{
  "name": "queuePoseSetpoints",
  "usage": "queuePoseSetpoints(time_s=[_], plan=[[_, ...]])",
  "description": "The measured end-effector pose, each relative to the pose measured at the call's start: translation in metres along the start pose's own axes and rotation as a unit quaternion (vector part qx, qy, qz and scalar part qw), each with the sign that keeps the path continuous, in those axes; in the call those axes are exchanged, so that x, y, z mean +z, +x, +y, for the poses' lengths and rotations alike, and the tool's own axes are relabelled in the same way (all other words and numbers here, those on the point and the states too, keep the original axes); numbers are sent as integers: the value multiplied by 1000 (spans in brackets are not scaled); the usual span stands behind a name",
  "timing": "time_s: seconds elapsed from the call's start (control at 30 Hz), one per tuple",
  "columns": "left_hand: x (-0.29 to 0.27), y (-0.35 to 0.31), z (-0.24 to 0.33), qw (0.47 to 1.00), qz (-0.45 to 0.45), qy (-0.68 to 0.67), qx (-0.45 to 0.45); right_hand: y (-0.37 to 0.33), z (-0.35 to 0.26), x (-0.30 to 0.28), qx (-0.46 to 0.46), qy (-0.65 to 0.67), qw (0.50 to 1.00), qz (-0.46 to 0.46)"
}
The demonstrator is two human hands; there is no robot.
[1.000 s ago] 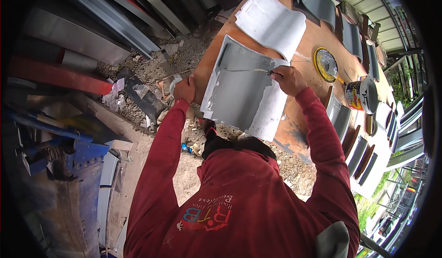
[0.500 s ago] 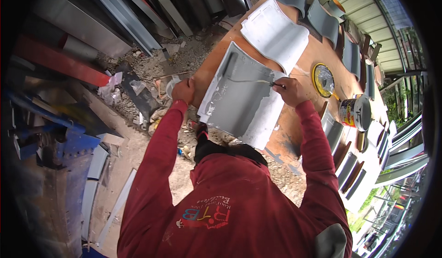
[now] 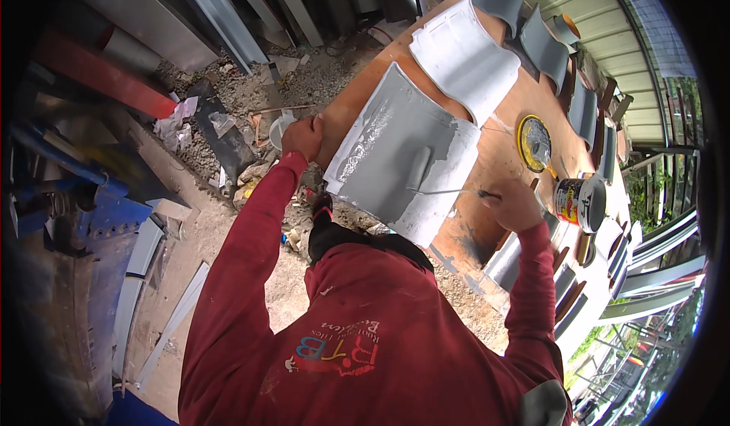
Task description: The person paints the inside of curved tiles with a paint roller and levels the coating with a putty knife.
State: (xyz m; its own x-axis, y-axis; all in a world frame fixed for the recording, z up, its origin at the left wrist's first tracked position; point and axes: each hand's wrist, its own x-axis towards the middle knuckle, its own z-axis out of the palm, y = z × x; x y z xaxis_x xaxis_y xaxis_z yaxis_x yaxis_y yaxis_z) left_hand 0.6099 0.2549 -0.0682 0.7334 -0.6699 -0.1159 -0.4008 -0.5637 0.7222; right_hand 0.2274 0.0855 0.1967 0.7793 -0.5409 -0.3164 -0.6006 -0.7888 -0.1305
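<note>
My right hand (image 3: 515, 204) is closed round the dark handle of a small paint roller (image 3: 421, 169). Its thin wire frame reaches left, and the narrow grey roller lies on a curved roof tile (image 3: 384, 156). Grey paint covers most of that tile; white shows along its right and near margins, with white speckles at the left. My left hand (image 3: 303, 138) is curled at the left edge of the wooden board (image 3: 342, 118); its fingertips are partly hidden. Close beside it is a pale cup-like container (image 3: 282, 127).
A white tile (image 3: 465, 53) lies just beyond the painted one. To the right are a paint-smeared round lid (image 3: 534, 143) and a paint tub (image 3: 581, 202). Several grey tiles (image 3: 544, 43) line the far side. Metal profiles (image 3: 220, 15) and rubble (image 3: 251, 87) lie left.
The roller has moved toward me, from the tile's far part to its middle and near part. My right hand has moved right and nearer. My left hand stays at the board's edge.
</note>
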Motion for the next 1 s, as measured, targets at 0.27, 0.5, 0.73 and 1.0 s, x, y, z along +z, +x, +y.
queuePoseSetpoints(time_s=[0.27,0.5,0.73,1.0], plan=[[5,2,-10,1000,-11,3,3,47,-57,96,-23,258,959,119],[2,3,-6,1000,-15,-1,-7,46,-60,89,-18,215,964,155],[7,1,-8,1000,-11,8,3,46,-60,85,11,251,959,129],[7,2,-9,1000,-18,7,-12,11,-48,74,38,174,983,55]])
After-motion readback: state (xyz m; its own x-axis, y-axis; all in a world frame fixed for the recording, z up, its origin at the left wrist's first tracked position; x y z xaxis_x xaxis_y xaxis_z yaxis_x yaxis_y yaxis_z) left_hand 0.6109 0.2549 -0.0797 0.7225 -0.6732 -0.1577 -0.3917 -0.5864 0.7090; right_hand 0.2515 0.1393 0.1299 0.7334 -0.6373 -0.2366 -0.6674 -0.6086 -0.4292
